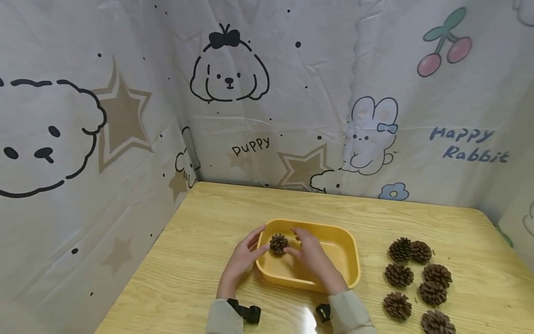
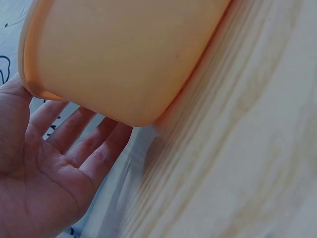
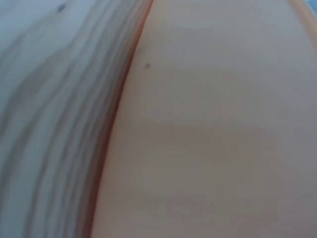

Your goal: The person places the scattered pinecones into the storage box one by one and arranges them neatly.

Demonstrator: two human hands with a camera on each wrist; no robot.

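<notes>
A yellow rectangular tub point(image 1: 336, 254) stands on the table. At its left end my left hand point(image 1: 242, 260) holds the rim, the thumb over the edge and the fingers against the outer wall. The left wrist view shows those fingers point(image 2: 101, 144) under the tub's rim. A brown pine cone point(image 1: 278, 244) sits inside, just right of the left thumb. My right hand point(image 1: 314, 258) reaches into the tub, thumb and fingers around a second pine cone point(image 1: 298, 238), mostly hidden by the hand. Only the tub's outer wall point(image 3: 198, 124) and the table appear in the right wrist view.
To the right of the tub lie several loose pine cones point(image 1: 398, 275) on the wooden table point(image 1: 187, 232). A white printed cloth point(image 1: 292, 93) hangs behind the table and along its sides.
</notes>
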